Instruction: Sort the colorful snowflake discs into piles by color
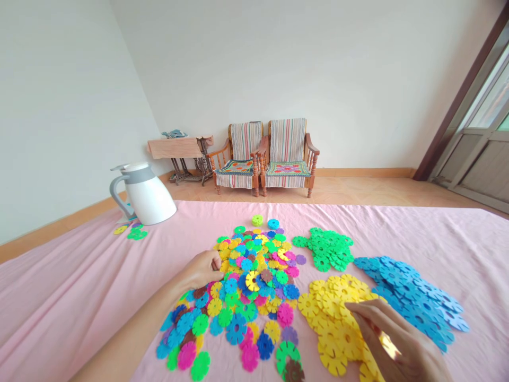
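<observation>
My left hand point(204, 269) rests at the left edge of a mixed pile of notched plastic flower discs point(246, 263). Its fingers are curled in, and whatever they hold is hidden. Over a heap of yellow flower discs point(332, 302) hovers my right hand point(397, 339), thumb and forefinger tips close together. Yellow shows through the gap behind those fingertips; I cannot make out a disc in the pinch. Sorted green discs point(328, 248) lie beyond the yellow heap, and blue discs point(413, 297) spread to its right.
A white and grey jug point(149, 196) stands at the left on the pink cloth point(95, 286), beside a few green and yellow discs point(137, 232). Small lime point(257, 219) and blue point(273, 223) stacks sit behind the mixed pile. Two wooden armchairs point(287, 154) stand by the wall.
</observation>
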Demonstrator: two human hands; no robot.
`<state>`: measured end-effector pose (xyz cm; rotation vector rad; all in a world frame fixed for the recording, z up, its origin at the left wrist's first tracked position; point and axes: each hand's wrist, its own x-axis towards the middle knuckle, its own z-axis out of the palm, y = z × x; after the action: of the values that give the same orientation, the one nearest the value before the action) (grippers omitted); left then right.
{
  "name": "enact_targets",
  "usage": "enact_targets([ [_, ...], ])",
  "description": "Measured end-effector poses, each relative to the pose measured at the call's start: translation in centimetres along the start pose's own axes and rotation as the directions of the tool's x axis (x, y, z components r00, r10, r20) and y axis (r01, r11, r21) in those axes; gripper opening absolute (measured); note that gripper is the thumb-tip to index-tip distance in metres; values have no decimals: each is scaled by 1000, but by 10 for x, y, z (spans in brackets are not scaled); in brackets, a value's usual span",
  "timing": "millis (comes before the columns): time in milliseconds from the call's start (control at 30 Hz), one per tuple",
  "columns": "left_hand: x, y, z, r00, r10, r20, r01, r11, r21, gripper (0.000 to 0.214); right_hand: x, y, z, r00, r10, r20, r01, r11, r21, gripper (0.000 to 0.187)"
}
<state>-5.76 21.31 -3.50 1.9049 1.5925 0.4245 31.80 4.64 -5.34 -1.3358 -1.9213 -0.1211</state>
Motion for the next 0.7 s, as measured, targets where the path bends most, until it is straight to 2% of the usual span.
enact_targets([
  [233, -9, 15, -6, 997, 66, 33, -62, 993, -98, 23, 0, 1, 0, 1000, 13, -2, -13, 1000, 2, 19],
  [333, -16, 21, -18, 994, 96, -47, -100, 990, -97, 21, -1, 2, 1, 1000, 18, 4, -18, 1000, 1, 19],
  [467, -24, 35, -29, 985, 78, -155, -92, 992, -84, 20, 0, 1, -2, 1000, 8, -17, -9, 1000, -4, 18],
  [567, -29, 59, -12, 982, 129, -136, -158, 960, -230, 19, 2, -1, -6, 998, -7, -67, 7, 1000, -8, 18],
  [700, -37, 104, 38, 982, 186, 8, -171, 919, -356, 12, 5, 0, -10, 994, 9, -105, -10, 1000, -13, 19],
])
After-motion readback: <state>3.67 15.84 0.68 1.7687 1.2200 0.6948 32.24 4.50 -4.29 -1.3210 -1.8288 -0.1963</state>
